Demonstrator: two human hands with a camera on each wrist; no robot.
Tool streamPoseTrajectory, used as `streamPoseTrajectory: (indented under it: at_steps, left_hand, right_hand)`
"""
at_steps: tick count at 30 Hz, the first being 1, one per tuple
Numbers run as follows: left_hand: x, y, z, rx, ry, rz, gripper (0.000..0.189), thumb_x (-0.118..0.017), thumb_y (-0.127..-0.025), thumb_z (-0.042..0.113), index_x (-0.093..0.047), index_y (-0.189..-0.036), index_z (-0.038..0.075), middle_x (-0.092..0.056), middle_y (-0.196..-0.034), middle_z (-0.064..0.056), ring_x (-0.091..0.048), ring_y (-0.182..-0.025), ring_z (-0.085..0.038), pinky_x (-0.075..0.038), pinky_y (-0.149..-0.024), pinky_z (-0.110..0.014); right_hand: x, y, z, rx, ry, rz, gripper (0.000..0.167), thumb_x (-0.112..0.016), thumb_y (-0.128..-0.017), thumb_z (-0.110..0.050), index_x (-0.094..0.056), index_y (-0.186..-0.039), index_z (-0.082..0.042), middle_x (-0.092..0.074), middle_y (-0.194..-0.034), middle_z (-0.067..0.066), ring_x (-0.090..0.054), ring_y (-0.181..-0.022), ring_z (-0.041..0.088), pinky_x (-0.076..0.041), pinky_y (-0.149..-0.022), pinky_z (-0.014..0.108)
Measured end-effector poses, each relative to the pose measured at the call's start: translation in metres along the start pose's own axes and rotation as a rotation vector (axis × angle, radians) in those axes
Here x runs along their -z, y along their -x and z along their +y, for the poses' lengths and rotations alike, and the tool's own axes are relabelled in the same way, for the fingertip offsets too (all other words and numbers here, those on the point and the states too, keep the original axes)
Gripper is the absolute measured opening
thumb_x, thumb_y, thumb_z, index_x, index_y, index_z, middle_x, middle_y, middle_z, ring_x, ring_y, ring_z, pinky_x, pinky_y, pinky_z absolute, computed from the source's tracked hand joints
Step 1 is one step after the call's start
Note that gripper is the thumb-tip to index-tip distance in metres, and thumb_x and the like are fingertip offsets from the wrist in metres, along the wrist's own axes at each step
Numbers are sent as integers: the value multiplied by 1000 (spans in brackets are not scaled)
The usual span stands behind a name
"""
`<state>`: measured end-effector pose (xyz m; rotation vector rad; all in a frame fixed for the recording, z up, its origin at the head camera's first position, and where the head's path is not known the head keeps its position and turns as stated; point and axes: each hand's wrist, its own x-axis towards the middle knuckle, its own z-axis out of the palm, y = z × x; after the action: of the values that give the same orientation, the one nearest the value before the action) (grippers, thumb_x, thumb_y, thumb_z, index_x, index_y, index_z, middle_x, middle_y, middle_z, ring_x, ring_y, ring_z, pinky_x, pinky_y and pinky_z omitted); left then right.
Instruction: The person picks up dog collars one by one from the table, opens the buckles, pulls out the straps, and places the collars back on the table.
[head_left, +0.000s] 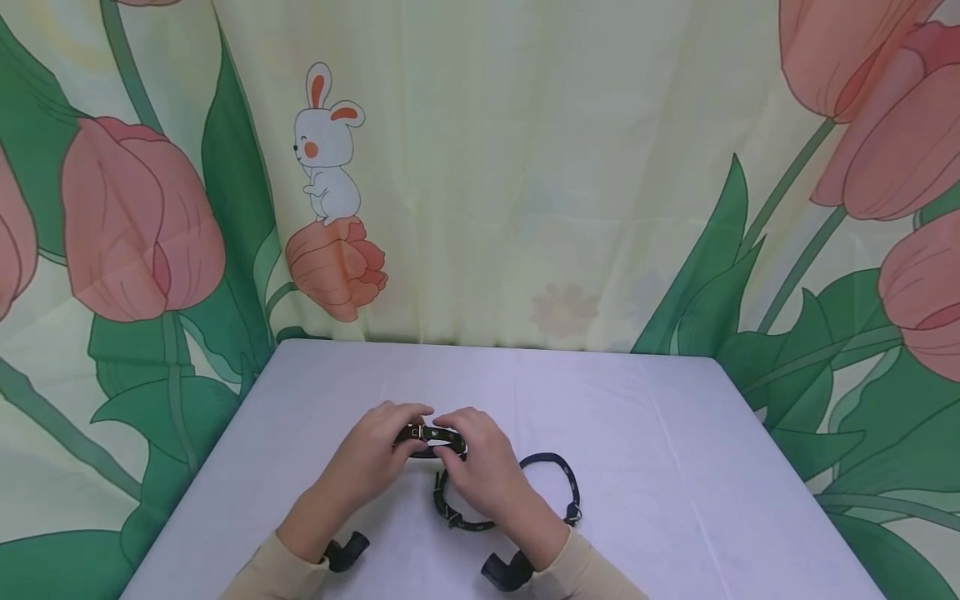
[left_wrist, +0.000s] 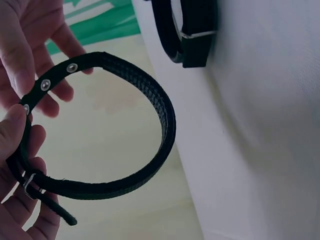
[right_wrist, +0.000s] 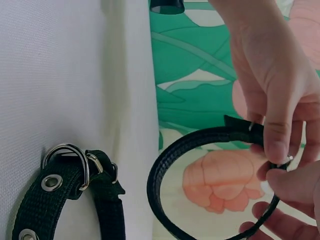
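A dark green collar (head_left: 435, 434), closed into a loop, is held up by both hands above the table. My left hand (head_left: 375, 446) pinches it beside the metal buckle (left_wrist: 30, 186), where a short strap end hangs out. On the other side, my right hand (head_left: 483, 467) pinches the strap with thumb and fingers. Metal eyelets (left_wrist: 45, 85) run along the part between the hands. A second dark collar (head_left: 577, 487) lies in a ring on the table, partly hidden under the right hand and forearm. It has a metal D-ring (right_wrist: 67, 152) and eyelets.
The white table (head_left: 637, 417) stands before a curtain (head_left: 487, 167) printed with tulips and a rabbit. Black curved pieces (head_left: 348, 552) sit at both wrists, close to the tabletop. Beige sleeves (head_left: 277, 575) cover the forearms.
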<state>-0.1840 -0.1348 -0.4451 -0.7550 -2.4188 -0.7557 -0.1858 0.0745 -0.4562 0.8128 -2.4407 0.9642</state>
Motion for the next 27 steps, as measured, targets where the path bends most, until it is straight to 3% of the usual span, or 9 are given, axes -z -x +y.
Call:
streamPoseTrajectory:
  at_steps: [7, 15, 27]
  left_hand:
    - [-5, -3, 7, 9, 28, -6, 49, -94, -82, 9, -73, -127, 13, -74, -99, 7, -62, -89, -7, -57, -75, -23]
    - [-8, -3, 7, 30, 25, 36, 48, -94, -84, 16, -71, -127, 13, -75, -109, 2, -71, -105, -19, -63, -85, -34]
    - [-4, -4, 7, 97, 71, 21, 35, -85, -93, 11, -72, -126, 12, -76, -113, 2, -71, -103, -11, -64, -86, -35]
  right_hand:
    - [3, -1, -4, -71, 13, 23, 26, -82, -92, -2, -77, -115, -14, -77, -106, -1, -72, -97, 12, -63, -81, 26]
    - [8, -1, -4, -157, -81, 33, 27, -80, -92, 3, -76, -114, -12, -75, -107, 0, -76, -100, 13, -64, -83, 21]
    - [12, -2, 0, -266, -202, 73, 29, -80, -91, 5, -77, -112, -15, -76, -107, -2, -76, -103, 16, -63, -80, 20]
